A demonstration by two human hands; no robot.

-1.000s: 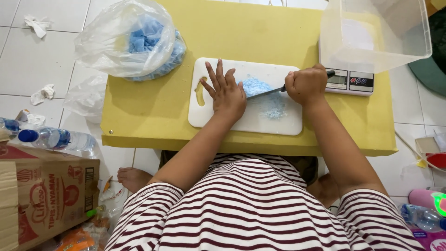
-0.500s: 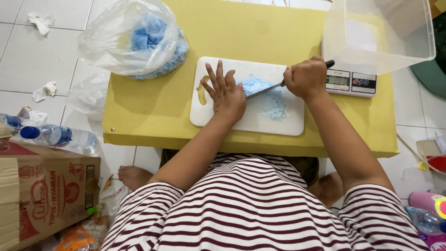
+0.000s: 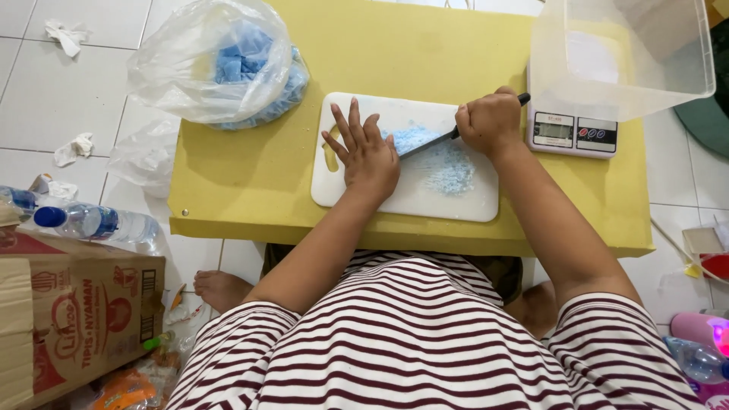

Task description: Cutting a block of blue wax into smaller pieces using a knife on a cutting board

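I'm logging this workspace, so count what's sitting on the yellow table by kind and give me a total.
White cutting board: 1
Knife, gripped in the right hand: 1
Pile of chopped blue material beside the flat left hand: 1
Clear plastic bag of blue pieces: 1
Digital scale: 1
Clear plastic tub on the scale: 1
Total: 6

Head view, steeply down over table (image 3: 250, 175)

The cutting board (image 3: 410, 199) lies on the counter (image 3: 250, 190). Left and behind it sits a plastic bag (image 3: 216, 64); right of it a scale (image 3: 573, 135), bearing a tub (image 3: 623, 57).
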